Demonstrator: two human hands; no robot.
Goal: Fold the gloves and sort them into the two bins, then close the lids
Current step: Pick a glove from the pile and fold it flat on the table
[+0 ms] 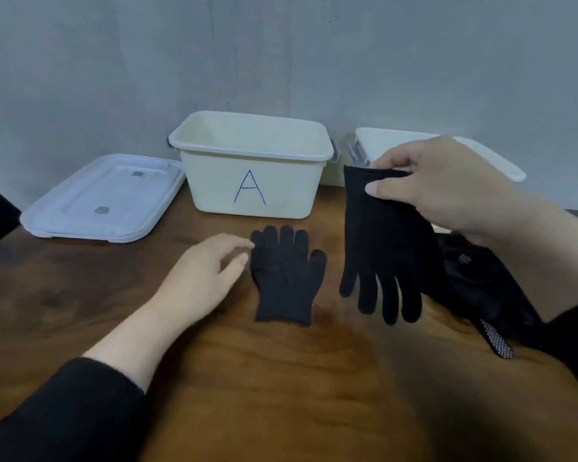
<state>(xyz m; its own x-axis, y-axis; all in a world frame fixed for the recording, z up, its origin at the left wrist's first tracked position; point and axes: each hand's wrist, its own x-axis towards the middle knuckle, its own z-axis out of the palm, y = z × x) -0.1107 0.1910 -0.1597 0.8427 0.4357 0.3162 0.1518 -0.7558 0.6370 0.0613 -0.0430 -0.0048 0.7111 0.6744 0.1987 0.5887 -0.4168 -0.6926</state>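
On the counter [281,378], a small black glove [286,278] lay flat, near the open bin marked A [251,168]. Left hand [211,271] rested beside it, grip loose and empty. Right hand [447,188] pinched a longer glove [381,248] by its cuff, fingers dangling.

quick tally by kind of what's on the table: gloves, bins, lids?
Separate gloves: 2, a black knit glove lying flat and a black fabric glove held up by its cuff in the right hand
Heap of further black gloves: number cannot be told
Cream plastic bins: 2, bin marked A and a second bin
White lids: 2, apparently stacked
Total: 6, plus the heap
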